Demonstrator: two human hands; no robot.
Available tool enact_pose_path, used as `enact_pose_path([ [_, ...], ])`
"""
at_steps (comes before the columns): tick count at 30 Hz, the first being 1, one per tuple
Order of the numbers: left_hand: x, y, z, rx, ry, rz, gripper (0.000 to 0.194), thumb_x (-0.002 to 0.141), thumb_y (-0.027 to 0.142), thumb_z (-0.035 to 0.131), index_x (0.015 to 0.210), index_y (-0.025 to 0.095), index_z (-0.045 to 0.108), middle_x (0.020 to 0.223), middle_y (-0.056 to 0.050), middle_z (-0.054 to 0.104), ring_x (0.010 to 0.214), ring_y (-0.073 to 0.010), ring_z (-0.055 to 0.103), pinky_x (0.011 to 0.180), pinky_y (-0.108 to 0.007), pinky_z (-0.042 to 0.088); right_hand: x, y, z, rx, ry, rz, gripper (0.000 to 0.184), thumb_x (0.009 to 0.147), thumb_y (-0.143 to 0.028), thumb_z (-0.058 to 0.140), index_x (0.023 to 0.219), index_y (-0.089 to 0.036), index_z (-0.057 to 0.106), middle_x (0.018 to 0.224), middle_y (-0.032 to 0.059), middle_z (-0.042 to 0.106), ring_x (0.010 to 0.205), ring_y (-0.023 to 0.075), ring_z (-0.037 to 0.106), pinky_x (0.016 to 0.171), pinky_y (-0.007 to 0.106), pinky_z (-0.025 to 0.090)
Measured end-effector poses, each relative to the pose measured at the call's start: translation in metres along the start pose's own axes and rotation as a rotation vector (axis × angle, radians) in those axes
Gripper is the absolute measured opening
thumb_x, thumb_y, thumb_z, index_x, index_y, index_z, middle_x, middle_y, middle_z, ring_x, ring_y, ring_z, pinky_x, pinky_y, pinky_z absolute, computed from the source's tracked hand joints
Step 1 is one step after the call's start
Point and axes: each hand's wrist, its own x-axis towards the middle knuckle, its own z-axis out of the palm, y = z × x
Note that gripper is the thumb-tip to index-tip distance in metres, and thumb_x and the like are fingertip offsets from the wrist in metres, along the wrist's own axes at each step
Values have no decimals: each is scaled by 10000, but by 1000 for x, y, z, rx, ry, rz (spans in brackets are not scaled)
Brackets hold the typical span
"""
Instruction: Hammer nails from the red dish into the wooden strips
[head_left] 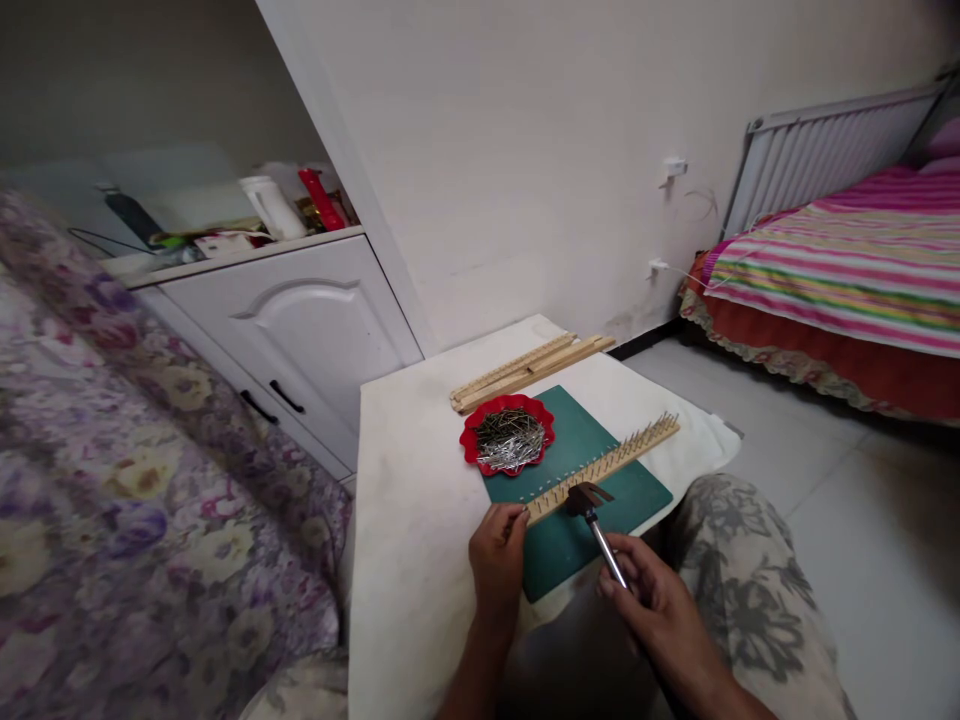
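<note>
A narrow wooden strip point(651, 437) studded with rows of upright nails lies slantwise across a green mat point(559, 565). At its near left end, my left hand point(498, 555) has its fingers closed on the wood. My right hand point(651, 590) grips the metal handle of a claw hammer point(604, 545). The hammer's dark head is over or against the strip's front edge; I cannot tell if they touch. Behind the strip, a red scalloped dish point(466, 440) is full of loose nails point(511, 440), some dark and some silvery.
More wooden strips point(532, 375) lie at the back of the cloth-covered table point(405, 520). A white cabinet point(300, 320) and a floral curtain point(187, 450) stand to the left. To the right is a bed point(847, 250) with a striped cover. My knee point(750, 560) is beside the table's right edge.
</note>
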Motion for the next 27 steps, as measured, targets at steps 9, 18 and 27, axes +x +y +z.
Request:
enact_pose_path([
  [9, 0, 5, 0, 63, 4, 9, 162, 820, 253, 509, 766, 198, 652, 743, 2, 617, 696, -131, 575, 645, -216, 419, 10, -15, 16, -64, -180, -87, 269, 792, -142, 570, 1051, -210, 596, 764, -19, 626, 703, 168, 574, 634, 245, 428],
  [18, -1, -4, 3, 100, -10, -18, 164, 814, 235, 499, 692, 193, 600, 671, 27, 558, 641, -116, 538, 595, -200, 375, 20, -30, 29, -300, -262, -180, 354, 778, -72, 518, 1099, -209, 580, 764, -15, 652, 700, 180, 608, 647, 260, 445],
  [27, -3, -3, 3, 53, 4, -46, 164, 801, 212, 494, 651, 196, 559, 645, 37, 529, 614, -113, 507, 580, -202, 345, 19, -27, 27, -378, -264, -207, 338, 804, -93, 508, 1117, -208, 567, 792, 0, 669, 699, 185, 617, 643, 265, 453],
])
